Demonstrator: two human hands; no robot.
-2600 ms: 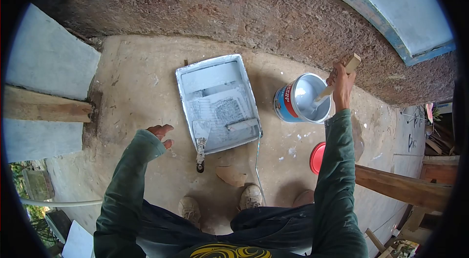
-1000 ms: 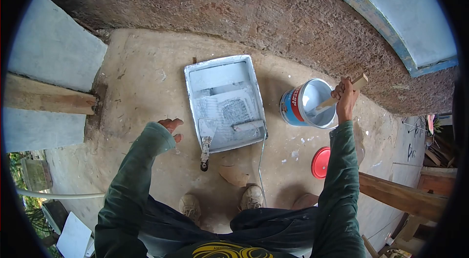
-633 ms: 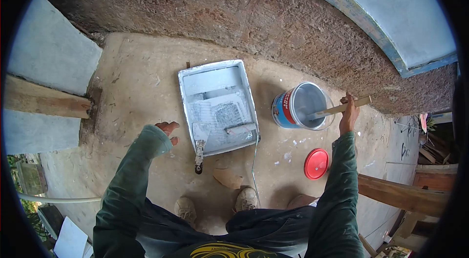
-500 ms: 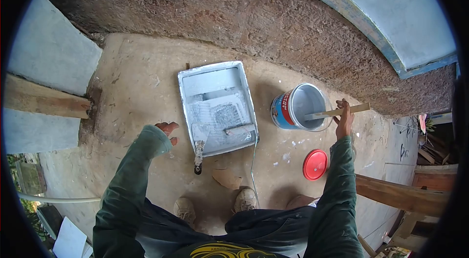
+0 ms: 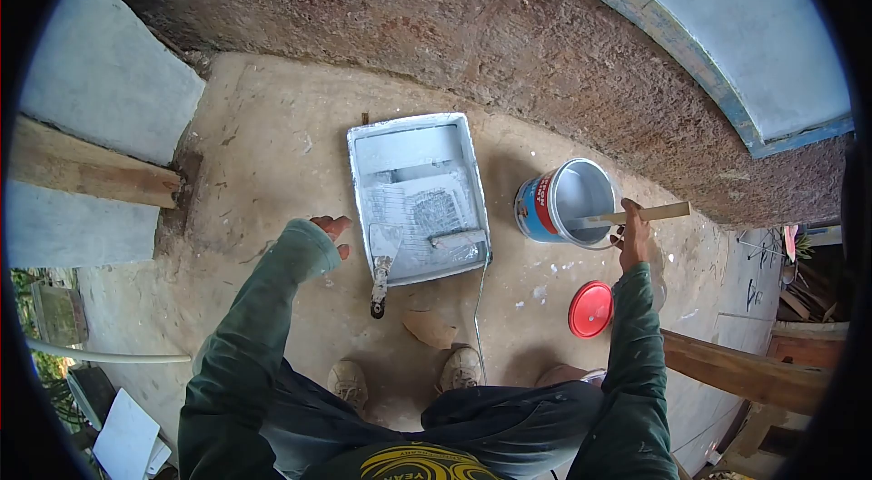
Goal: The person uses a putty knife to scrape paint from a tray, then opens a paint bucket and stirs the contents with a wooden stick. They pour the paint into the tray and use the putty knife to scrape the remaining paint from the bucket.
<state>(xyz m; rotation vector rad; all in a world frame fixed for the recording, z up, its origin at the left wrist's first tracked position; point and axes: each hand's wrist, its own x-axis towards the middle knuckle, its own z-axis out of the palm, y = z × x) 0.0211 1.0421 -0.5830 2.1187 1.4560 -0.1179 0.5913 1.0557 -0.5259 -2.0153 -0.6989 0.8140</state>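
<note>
My right hand is closed around a flat wooden stick, whose paint-coated lower end reaches into the open paint bucket. Pale grey-white paint lines the bucket's inside. To the left, a paint tray lies on the ground, smeared with the same paint. A paint roller rests in its lower part, and a paint-covered flat tool with a handle leans over the near edge. Beside the tray's left side hovers my left hand, fingers apart and holding nothing.
A red lid lies in front of the bucket. Near my shoes is a brown scrap. A rough brown wall base runs behind the tray and bucket. Wooden posts stand at the left and right.
The view has shifted slightly, so the tray and bucket appear farther right. The stick sits a little farther left relative to the bucket. My left hand stays empty beside the tray.
</note>
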